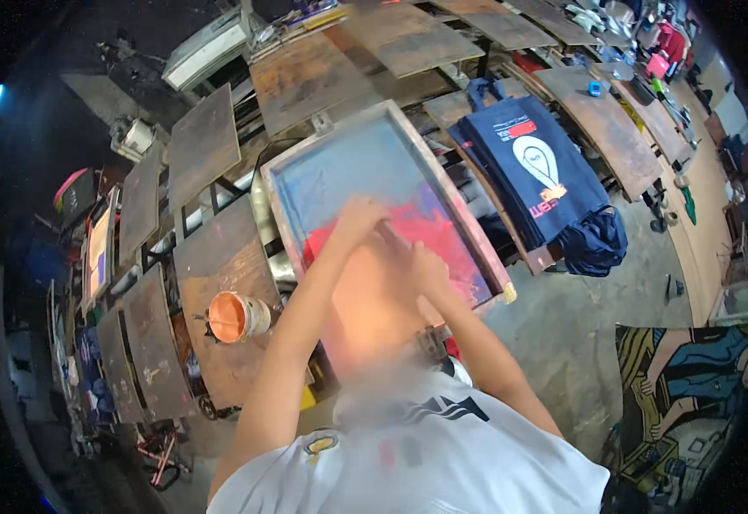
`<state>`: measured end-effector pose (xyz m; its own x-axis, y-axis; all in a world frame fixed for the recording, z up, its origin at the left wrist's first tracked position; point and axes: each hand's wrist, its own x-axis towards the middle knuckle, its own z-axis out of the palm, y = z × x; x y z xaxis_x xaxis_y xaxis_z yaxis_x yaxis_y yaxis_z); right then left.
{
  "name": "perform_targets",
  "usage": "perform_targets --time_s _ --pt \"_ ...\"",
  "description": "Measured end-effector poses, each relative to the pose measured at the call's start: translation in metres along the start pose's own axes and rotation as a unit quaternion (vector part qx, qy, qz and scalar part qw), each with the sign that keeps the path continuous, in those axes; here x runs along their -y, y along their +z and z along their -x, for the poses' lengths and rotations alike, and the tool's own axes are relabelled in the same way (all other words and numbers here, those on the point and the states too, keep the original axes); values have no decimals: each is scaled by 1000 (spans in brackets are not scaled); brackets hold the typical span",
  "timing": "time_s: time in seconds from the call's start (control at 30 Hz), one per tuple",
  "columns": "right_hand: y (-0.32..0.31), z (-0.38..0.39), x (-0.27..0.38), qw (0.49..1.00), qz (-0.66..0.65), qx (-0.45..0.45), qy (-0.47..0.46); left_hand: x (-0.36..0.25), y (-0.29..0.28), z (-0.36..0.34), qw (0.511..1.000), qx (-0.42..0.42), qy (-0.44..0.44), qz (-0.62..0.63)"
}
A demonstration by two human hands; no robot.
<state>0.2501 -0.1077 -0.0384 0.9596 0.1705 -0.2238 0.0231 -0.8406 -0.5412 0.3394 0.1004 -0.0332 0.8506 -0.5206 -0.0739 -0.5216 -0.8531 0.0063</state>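
Note:
My left hand (358, 218) and my right hand (428, 270) are closed round a narrow, pinkish squeegee (398, 236) that lies at a slant inside a wooden-framed printing screen (498, 274). The left hand sits higher and nearer the middle; the right is lower and to its right. The mesh shows pale blue at the top, red-pink across the middle and orange between my forearms. The squeegee's blade is hard to make out. The lower end of the screen is partly hidden by blur and by my body.
An orange-filled bucket (228, 317) stands on a board left of the screen. Navy printed bags (494, 154) are stacked on the right. Rows of stained boards (202, 137) surround the screen, with another framed screen (100, 240) at far left. A painted panel (682, 403) is at lower right.

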Motion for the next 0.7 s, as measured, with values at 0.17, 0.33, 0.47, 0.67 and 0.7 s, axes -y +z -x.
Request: perform_targets --time_s 0.17,0.33,0.47,0.67,0.7 --pt "-1 -29 43 995 63 69 -27 20 7 67 993 -60 -95 24" --pt "-6 -44 86 972 166 115 -122 0 7 125 949 -150 -260 96" --pt "28 -73 91 932 267 132 -209 -20 20 158 906 -208 -342 134" --pt "53 -71 112 850 377 176 -323 -62 46 201 850 -251 -448 118" --pt "56 -70 112 834 383 207 -339 -71 50 207 841 -255 -462 119"
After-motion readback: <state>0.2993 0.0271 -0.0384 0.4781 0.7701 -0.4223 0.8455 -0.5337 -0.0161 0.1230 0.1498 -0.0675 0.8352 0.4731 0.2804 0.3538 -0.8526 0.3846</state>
